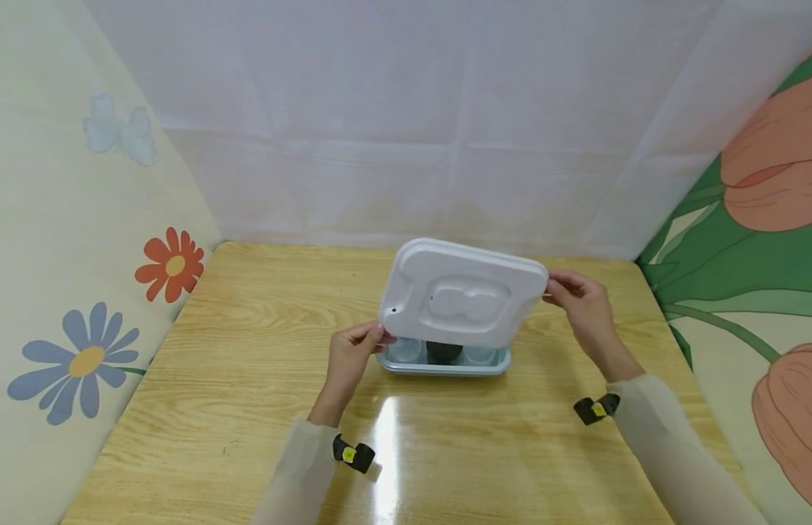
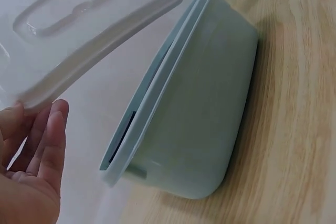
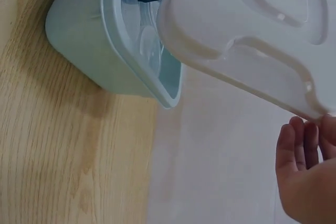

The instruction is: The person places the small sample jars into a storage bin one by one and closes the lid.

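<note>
A white plastic lid is held tilted above a pale green-blue storage box, its far side raised. My left hand pinches the lid's left corner between thumb and fingers. At the lid's right edge my right hand pinches it the same way. Under the lid, inside the box, a dark round item sits between clear round containers. The lid hides the back of the box. In the left wrist view the box's side wall stands on the table.
The box rests on a wood-grain table. A white sheet hangs behind it. Flower-printed panels stand left and right. Each sleeve cuff carries a black wrist strap.
</note>
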A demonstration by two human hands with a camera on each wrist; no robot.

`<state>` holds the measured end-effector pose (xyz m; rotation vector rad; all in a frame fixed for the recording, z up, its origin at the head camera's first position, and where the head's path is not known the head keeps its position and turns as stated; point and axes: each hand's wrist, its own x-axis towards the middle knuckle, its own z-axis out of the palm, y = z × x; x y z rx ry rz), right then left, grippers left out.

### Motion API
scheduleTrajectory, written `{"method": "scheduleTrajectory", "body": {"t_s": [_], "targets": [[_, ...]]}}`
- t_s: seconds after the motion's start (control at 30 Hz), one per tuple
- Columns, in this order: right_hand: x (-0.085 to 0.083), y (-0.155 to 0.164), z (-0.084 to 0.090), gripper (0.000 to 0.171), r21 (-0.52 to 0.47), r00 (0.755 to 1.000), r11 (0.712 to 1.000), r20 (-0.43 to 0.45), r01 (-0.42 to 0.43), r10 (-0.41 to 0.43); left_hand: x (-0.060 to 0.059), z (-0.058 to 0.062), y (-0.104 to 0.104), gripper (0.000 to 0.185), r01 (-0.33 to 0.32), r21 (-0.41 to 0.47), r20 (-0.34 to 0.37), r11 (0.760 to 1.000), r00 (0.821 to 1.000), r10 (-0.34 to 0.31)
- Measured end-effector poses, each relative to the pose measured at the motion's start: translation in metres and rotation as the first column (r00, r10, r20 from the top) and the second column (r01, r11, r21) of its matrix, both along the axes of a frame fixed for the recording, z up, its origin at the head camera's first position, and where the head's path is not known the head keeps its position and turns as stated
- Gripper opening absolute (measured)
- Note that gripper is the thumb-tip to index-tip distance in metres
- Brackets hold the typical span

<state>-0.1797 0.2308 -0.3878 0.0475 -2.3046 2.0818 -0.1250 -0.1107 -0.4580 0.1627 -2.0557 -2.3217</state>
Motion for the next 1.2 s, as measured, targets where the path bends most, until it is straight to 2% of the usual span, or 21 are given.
{"method": "scheduleTrajectory", "body": {"t_s": [0.1, 0.2, 0.33, 0.6, 0.8, 0.97, 1.1, 1.2], "targets": [[-0.001, 0.000, -0.003, 0.010, -0.052, 1.000, 0.999, 0.001, 0.003, -0.003, 0.001, 0.000, 0.000, 0.025, 0.004, -0.029, -0.009, 1.000, 1.000, -0.005], [-0.003, -0.001, -0.006, 0.012, -0.062, 1.000, 0.998, -0.004, 0.012, -0.012, 0.000, 0.000, -0.001, 0.025, 0.003, -0.049, -0.005, 0.999, 1.000, -0.004], [-0.007, -0.002, -0.012, 0.013, -0.017, 1.000, 1.000, 0.018, 0.020, -0.019, 0.000, -0.002, -0.001, 0.026, -0.015, -0.074, 0.008, 0.997, 1.000, 0.016], [-0.015, -0.005, -0.022, 0.036, 0.071, 0.998, 0.997, 0.065, 0.011, -0.016, 0.004, -0.007, 0.001, 0.022, -0.020, -0.111, -0.005, 0.994, 1.000, 0.019], [-0.024, -0.007, -0.027, 0.037, 0.087, 0.995, 0.996, 0.103, 0.004, -0.013, 0.007, -0.008, 0.003, 0.018, -0.015, -0.168, 0.018, 0.986, 1.000, 0.018], [-0.031, -0.009, -0.032, 0.036, 0.108, 0.991, 0.994, 0.131, -0.021, 0.007, 0.010, -0.008, 0.004, 0.016, -0.047, -0.220, 0.036, 0.974, 0.998, 0.056], [-0.035, -0.011, -0.036, 0.037, 0.086, 0.990, 0.995, 0.137, -0.043, 0.031, 0.012, -0.008, 0.006, 0.020, -0.071, -0.206, 0.044, 0.976, 0.996, 0.082], [-0.038, -0.012, -0.038, 0.041, 0.112, 0.985, 0.992, 0.168, -0.062, 0.043, 0.013, -0.008, 0.006, 0.025, -0.078, -0.182, 0.055, 0.980, 0.995, 0.089]]}}
